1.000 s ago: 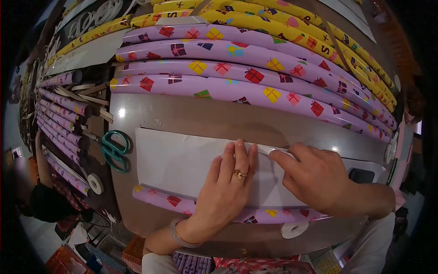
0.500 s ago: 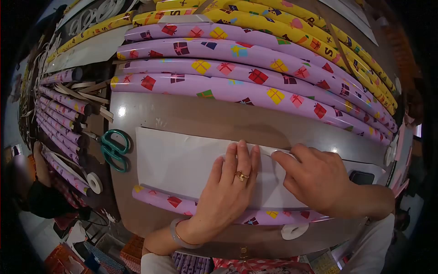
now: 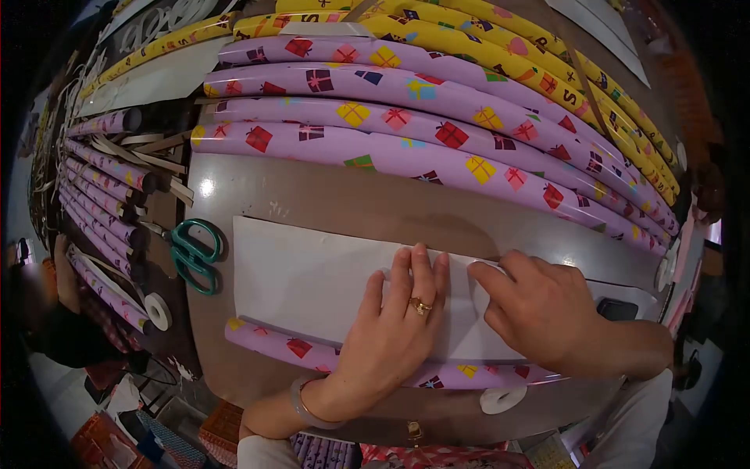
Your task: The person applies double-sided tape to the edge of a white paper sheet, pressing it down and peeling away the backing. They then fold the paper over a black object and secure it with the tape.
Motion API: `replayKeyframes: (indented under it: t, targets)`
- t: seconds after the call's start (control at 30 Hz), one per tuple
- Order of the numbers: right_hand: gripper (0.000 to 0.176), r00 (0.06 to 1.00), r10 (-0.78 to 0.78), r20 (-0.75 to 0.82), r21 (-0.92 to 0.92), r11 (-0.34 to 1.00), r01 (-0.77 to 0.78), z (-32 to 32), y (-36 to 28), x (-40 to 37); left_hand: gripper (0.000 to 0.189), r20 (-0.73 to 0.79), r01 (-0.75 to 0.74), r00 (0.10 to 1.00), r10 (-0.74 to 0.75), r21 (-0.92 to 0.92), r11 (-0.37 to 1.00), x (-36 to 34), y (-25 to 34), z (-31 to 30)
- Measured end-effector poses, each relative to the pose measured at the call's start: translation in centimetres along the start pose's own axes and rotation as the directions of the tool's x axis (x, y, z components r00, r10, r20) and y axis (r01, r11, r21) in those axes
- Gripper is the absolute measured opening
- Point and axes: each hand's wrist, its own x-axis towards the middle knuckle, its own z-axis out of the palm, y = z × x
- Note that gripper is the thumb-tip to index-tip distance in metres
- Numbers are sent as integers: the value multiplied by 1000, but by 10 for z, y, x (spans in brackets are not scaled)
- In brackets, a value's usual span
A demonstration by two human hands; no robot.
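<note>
A sheet of wrapping paper (image 3: 305, 270) lies white side up on the table, its near edge curled into a lilac roll with gift prints (image 3: 289, 344). My left hand (image 3: 402, 316) rests flat on the sheet, fingers stretched towards its far edge, a ring on one finger. To its right, my right hand (image 3: 539, 305) has its fingers bent and pressed together at the far edge of the paper. Whatever its fingertips pinch there is too small or hidden to make out. Part of the roll is covered by my left wrist.
Green-handled scissors (image 3: 195, 256) lie left of the sheet. A white tape roll (image 3: 502, 399) is at the near edge; a dark phone-like object (image 3: 617, 309) sits by my right wrist. Lilac rolls (image 3: 312, 148) and yellow rolls (image 3: 469, 55) line the back. Another person's arm (image 3: 69, 273) is at far left.
The view has shifted slightly. Both hands stay at the far edge of the paper, nearly unmoved, and nothing has been let go or picked up that I can see.
</note>
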Motion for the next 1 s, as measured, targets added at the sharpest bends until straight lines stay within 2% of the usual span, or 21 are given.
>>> replayKeyframes:
  t: [0.27, 0.37, 0.43, 0.63, 0.77, 0.87, 1.0]
  targets:
    - [38, 999, -2, -41, -50, 999, 0, 0, -5, -1, 51, -5, 5, 1000, -5, 6, 1000, 1, 2, 4]
    - [39, 999, 2, -42, -76, 997, -6, 1, -7, -2, 48, -31, -9, 999, 11, 67, 998, 0, 2, 5]
    - [33, 991, -77, -108, -196, 979, 55, 3, -7, -2, 52, -38, 10, 999, -10, -1, 1000, 2, 3, 1]
    - [34, 986, -95, -134, -254, 966, 59, 11, -7, -4, 54, -38, 23, 999, -24, -3, 1000, 3, 6, 7]
    - [35, 991, -93, -99, -229, 971, 68, 7, -10, -4, 54, -3, -21, 1000, 21, 13, 1000, 2, 3, 6]
    - [37, 993, -80, -87, -283, 958, 52, 7, -12, -5, 54, -31, -6, 999, 7, 21, 1000, 3, 4, 7]
    - [45, 992, -103, -73, -215, 973, 85, 6, -8, -7, 50, -101, 36, 994, -40, -48, 998, 4, 5, 9]
